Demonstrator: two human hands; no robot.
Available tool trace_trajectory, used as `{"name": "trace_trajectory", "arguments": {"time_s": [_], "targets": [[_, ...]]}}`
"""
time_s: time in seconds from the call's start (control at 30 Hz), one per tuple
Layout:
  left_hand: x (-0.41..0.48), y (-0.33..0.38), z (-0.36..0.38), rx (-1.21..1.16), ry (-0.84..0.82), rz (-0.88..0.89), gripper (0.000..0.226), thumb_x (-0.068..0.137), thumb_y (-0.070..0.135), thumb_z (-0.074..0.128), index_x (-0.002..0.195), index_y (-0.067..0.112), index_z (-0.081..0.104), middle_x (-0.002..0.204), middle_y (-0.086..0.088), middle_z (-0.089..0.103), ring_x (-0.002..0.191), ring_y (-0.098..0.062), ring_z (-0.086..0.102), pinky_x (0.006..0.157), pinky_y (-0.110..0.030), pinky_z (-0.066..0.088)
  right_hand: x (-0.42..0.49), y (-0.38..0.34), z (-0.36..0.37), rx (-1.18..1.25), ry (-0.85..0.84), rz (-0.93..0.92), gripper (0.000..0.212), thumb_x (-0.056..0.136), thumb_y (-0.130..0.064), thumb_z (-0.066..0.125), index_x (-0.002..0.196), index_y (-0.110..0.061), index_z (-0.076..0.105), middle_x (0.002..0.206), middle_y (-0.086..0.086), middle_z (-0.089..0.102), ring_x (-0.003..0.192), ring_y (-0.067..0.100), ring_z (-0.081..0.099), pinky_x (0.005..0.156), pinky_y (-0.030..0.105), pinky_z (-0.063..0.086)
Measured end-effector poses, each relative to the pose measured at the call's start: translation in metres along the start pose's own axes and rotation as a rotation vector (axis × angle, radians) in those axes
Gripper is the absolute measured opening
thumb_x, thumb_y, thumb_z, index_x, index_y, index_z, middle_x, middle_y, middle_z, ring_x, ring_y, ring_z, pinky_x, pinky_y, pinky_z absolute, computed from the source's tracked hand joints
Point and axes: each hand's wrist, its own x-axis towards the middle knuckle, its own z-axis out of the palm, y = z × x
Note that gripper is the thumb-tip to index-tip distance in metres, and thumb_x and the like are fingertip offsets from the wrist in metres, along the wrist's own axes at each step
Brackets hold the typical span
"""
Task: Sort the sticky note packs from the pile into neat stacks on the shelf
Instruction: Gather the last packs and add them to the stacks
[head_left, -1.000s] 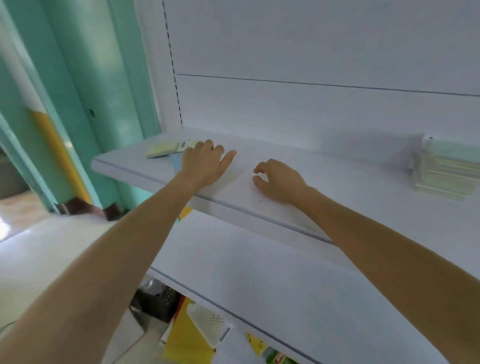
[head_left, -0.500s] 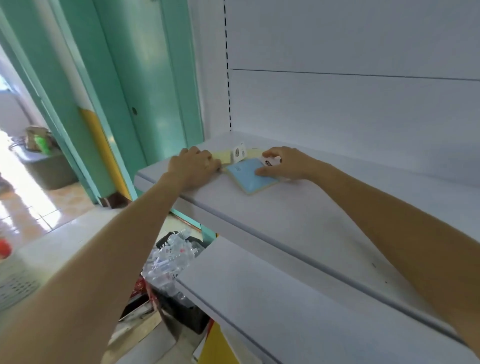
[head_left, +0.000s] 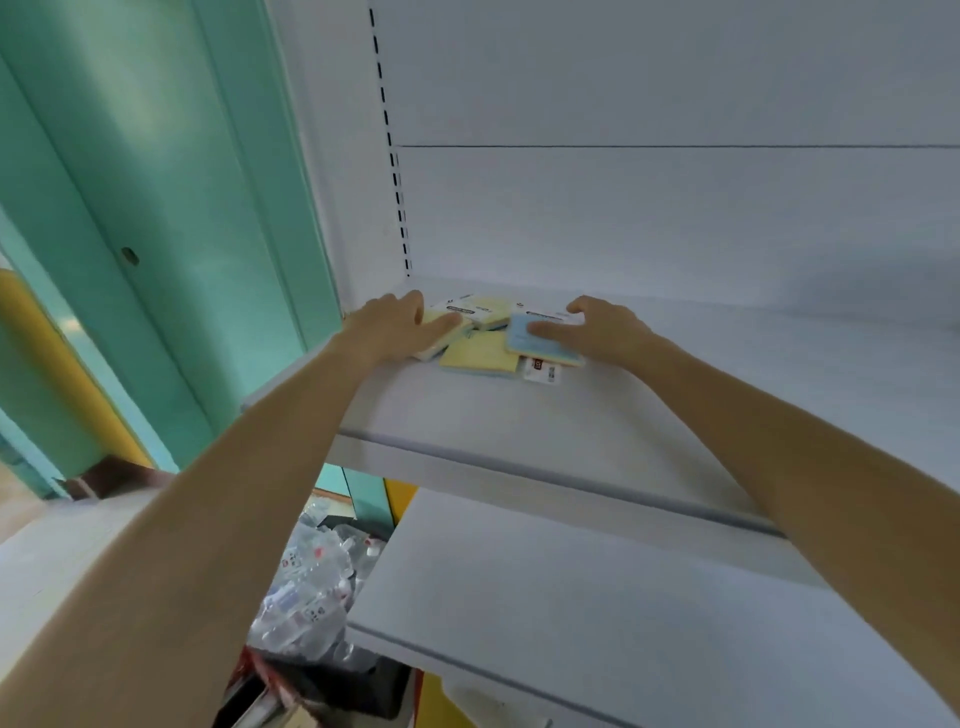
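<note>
A small pile of sticky note packs lies at the far left of the white shelf (head_left: 649, 415), near the back corner. My left hand (head_left: 397, 325) holds a yellow pack (head_left: 448, 332) at the pile's left, thumb laid over its top. My right hand (head_left: 597, 330) grips a blue pack (head_left: 535, 345) at the pile's right, thumb on top and fingers behind it. Between the hands lie a flat yellow pack (head_left: 480, 353) and another yellow pack (head_left: 491, 310) with a white label further back. A white label (head_left: 540, 371) sticks out below the blue pack.
A lower white shelf (head_left: 597, 613) juts out beneath. Left of the shelving stand a teal door frame (head_left: 182, 234) and a yellow post (head_left: 47, 364). Below, a dark bin (head_left: 322, 686) holds plastic-wrapped items (head_left: 311, 587).
Both hands have gone from the bare shelf further right to the pile at the shelf's left end. The right hand now grips the blue pack, the left a yellow one. The camera came closer.
</note>
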Motion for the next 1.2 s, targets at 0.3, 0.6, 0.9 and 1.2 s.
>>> {"name": "trace_trajectory", "arguments": {"time_s": [0.3, 0.6, 0.9, 1.2], "targets": [[-0.015, -0.008, -0.004, -0.055, -0.013, 0.116, 0.054, 0.073, 0.072, 0.048, 0.09, 0.021, 0.042, 0.084, -0.001, 0.054, 0.081, -0.024, 0.051, 0.064, -0.031, 0.033, -0.032, -0.03, 0.015, 0.264, 0.192, -0.059, 0.048, 0.079, -0.029, 0.066, 0.123, -0.014, 0.053, 0.127, 0.012, 0.052, 0.098, 0.021, 0.053, 0.066, 0.015, 0.035], [-0.024, -0.012, -0.005, -0.18, -0.082, 0.196, 0.065, 0.074, 0.074, 0.047, 0.124, 0.032, 0.05, 0.142, 0.0, 0.047, 0.13, -0.027, 0.04, 0.105, -0.038, 0.024, -0.04, -0.042, 0.016, 0.538, 0.236, 0.027, 0.045, 0.08, 0.008, 0.046, 0.117, -0.013, 0.059, 0.13, 0.018, 0.044, 0.098, 0.029, 0.053, 0.059, 0.023, 0.045], [-0.029, -0.012, -0.021, -0.886, -0.186, 0.029, 0.037, 0.083, 0.004, 0.044, 0.106, 0.026, 0.062, 0.102, 0.003, 0.048, 0.074, -0.007, 0.046, 0.057, -0.02, 0.043, -0.045, -0.039, 0.007, 0.4, 0.246, -0.046, 0.045, 0.078, 0.008, 0.041, 0.114, -0.011, 0.061, 0.132, 0.016, 0.044, 0.104, 0.027, 0.051, 0.076, 0.027, 0.04], [-0.039, 0.014, -0.018, -1.145, -0.036, 0.038, 0.038, 0.08, 0.0, 0.053, 0.113, 0.019, 0.06, 0.102, -0.005, 0.047, 0.086, -0.016, 0.05, 0.06, -0.018, 0.045, -0.078, -0.001, -0.014, 0.519, 0.409, 0.05, 0.045, 0.082, 0.005, 0.044, 0.122, -0.012, 0.057, 0.134, 0.011, 0.044, 0.109, 0.023, 0.05, 0.081, 0.023, 0.04]]}}
